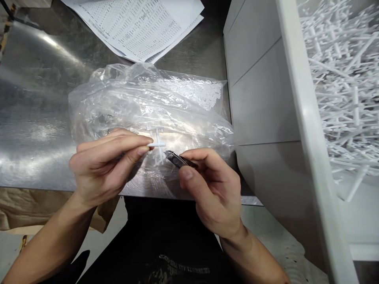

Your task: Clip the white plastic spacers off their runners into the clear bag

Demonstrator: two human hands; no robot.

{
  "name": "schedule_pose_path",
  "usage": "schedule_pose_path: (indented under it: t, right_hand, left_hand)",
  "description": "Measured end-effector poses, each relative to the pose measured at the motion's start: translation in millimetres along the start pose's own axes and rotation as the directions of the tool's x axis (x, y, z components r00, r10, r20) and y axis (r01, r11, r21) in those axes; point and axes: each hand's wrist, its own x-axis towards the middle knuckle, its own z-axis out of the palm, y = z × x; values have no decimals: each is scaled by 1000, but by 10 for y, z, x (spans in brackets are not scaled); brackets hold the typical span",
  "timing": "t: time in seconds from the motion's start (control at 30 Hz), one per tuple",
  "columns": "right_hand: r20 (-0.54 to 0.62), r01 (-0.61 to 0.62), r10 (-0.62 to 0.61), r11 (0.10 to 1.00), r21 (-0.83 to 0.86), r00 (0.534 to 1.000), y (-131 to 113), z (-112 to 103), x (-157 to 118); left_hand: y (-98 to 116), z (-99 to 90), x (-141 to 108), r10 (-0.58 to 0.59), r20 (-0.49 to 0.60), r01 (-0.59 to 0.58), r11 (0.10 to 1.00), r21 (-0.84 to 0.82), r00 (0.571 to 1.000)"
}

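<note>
My left hand (pixel 111 159) pinches the stem of a white plastic sprue (pixel 160 145) between thumb and fingertips. The sprue is a branching frame with small pieces at the ends of its arms. My right hand (pixel 210 181) grips a dark metal nail clipper (pixel 177 159), its jaws pointing left, close beside the sprue's lower arm. Whether the jaws touch the plastic I cannot tell. Beneath both hands, a clear plastic bag (pixel 127 100) lies on the metal table (pixel 35 130), with many small white parts (pixel 198 92) gathered in its far right part.
Printed sheets (pixel 139 27) lie at the back of the table. On the right stands a tall white bin (pixel 266 90), its wall rising beside my work, filled with white sprue scraps (pixel 349 86). Brown paper or cardboard (pixel 32 209) sits below the table's front edge at left.
</note>
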Motion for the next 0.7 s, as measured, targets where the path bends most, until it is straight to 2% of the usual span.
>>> schedule_pose_path:
  t: [0.17, 0.37, 0.57, 0.7]
  right_hand:
    - [-37, 26, -28, 998, -60, 999, 21, 23, 22]
    - [-90, 20, -16, 999, 40, 996, -1, 46, 56]
    - [-11, -1, 2, 997, 78, 1000, -24, 20, 17]
    - [8, -22, 22, 997, 71, 1000, -12, 18, 0]
  left_hand:
    - [-15, 49, 1, 12, -5, -12, 997, 71, 1000]
    - [-39, 95, 34, 25, -41, -18, 989, 149, 999]
    - [-78, 92, 29, 114, 0, -113, 984, 140, 994]
    - [-70, 98, 34, 122, 8, -122, 979, 162, 992]
